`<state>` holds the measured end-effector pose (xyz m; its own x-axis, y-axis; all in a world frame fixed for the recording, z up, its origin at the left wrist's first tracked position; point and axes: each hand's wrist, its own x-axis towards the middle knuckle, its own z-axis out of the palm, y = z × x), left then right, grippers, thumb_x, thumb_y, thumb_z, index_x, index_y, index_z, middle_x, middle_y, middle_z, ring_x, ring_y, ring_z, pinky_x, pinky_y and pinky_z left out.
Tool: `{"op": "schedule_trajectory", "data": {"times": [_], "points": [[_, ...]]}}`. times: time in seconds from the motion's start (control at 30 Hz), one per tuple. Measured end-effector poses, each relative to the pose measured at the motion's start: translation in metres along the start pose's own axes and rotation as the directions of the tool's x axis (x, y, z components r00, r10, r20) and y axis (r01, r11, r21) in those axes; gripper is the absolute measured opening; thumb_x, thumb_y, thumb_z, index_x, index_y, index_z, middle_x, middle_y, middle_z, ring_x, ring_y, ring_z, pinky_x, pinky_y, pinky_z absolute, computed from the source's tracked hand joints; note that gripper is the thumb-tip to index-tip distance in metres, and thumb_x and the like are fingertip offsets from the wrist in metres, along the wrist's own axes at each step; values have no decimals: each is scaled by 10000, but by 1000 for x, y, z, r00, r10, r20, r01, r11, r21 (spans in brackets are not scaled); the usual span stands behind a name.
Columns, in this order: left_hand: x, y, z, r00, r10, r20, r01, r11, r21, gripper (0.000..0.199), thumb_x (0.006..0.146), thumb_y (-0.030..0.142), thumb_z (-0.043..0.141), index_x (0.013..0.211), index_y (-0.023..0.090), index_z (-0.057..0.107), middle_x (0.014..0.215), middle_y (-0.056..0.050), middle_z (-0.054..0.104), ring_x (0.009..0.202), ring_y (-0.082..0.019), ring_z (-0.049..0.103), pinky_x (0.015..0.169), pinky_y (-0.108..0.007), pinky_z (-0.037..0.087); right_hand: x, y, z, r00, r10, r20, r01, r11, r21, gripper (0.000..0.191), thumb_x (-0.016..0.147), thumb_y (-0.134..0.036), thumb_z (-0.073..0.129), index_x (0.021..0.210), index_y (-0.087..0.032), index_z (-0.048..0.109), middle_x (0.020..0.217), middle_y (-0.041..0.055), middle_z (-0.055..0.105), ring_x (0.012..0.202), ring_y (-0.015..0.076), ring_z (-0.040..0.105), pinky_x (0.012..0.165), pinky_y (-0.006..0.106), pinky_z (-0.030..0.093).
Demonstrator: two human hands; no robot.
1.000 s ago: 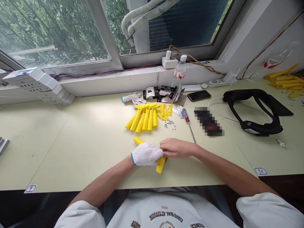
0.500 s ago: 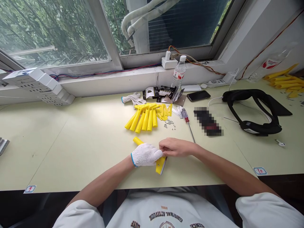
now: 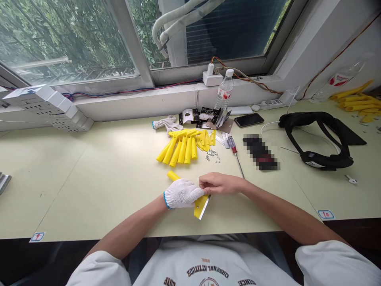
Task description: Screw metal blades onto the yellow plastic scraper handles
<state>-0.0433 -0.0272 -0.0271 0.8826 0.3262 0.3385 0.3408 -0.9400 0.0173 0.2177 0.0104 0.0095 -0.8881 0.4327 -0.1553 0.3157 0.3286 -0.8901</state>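
One yellow plastic scraper (image 3: 200, 207) is held over the pale green desk (image 3: 89, 190), its handle pointing to 10 o'clock. Its middle is gripped by the white-gloved left hand (image 3: 181, 193), and its metal-edged wide end is pinched by the bare right hand (image 3: 222, 183). More yellow scrapers (image 3: 181, 149) are heaped at 12 o'clock, with small metal fasteners (image 3: 212, 156) scattered beside them and a red-handled screwdriver (image 3: 233, 145) laid at 1 o'clock.

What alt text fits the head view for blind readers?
A white-gloved left hand holds a yellow plastic part with a metal edge, the bare right hand at it. More yellow parts and a screwdriver lie on the desk.
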Motion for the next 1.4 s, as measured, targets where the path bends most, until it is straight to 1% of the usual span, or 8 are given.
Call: {"op": "schedule_trajectory", "data": {"times": [0.13,0.37,0.47,0.6,0.8,0.97,1.2,1.4], "points": [[0,-1,0,1000,0,-31,-1,1000,-2,197,922,212,628,1116,204,661,740,-1,709,603,-193,689,533,-287,475,0,1,-1,1000,-22,2,22,999,28,255,1090,-449,608,1040,-201,639,997,26,692,876,171,592,763,297,437],[2,0,-1,1000,12,-24,-12,1000,6,204,934,231,641,1137,216,662,723,5,695,621,-187,689,554,-272,464,0,3,-1,999,-31,17,31,1000,-6,250,1089,-434,617,1029,-197,672,990,22,700,860,167,591,756,294,428],[3,1,-1,997,2,-74,-2,1000,1,198,919,234,644,1116,222,665,704,8,684,598,-188,674,540,-278,446,0,3,-2,999,-30,18,30,999,-19,237,1089,-421,620,1024,-200,674,992,19,699,871,167,596,774,293,429],[3,1,1,991,-36,-132,35,999,-9,123,934,219,607,1035,228,678,685,7,669,569,-175,647,547,-279,450,1,5,-2,999,-40,18,40,999,-10,248,1087,-439,624,1034,-202,674,1006,31,708,886,176,609,782,290,442],[2,0,4,989,-54,-140,55,998,2,100,964,257,619,1008,234,706,678,-1,665,573,-176,645,578,-292,479,1,5,-3,1000,-23,14,24,1000,-16,240,1089,-434,615,1037,-205,669,1020,43,711,901,185,615,779,288,461],[1,0,5,993,-49,-109,49,999,-2,93,976,255,615,1002,230,701,703,-6,676,589,-178,648,579,-297,487,0,4,-5,999,-19,30,20,1000,-8,223,1096,-414,600,1044,-209,670,1025,39,715,911,181,621,788,284,462],[1,1,4,984,-27,-177,23,999,-29,60,967,249,652,1002,216,687,715,-1,683,582,-189,644,553,-303,464,1,7,-4,1000,-19,25,20,1000,-12,230,1078,-422,637,1019,-203,676,997,25,702,879,171,611,782,289,444],[-1,-1,7,992,-17,-122,14,1000,-22,85,960,226,629,1018,214,691,713,-6,692,598,-184,663,581,-294,479,0,3,-5,1000,-14,26,14,1000,-10,283,1074,-470,643,1015,-196,685,1003,30,705,888,174,614,777,292,435]]}}
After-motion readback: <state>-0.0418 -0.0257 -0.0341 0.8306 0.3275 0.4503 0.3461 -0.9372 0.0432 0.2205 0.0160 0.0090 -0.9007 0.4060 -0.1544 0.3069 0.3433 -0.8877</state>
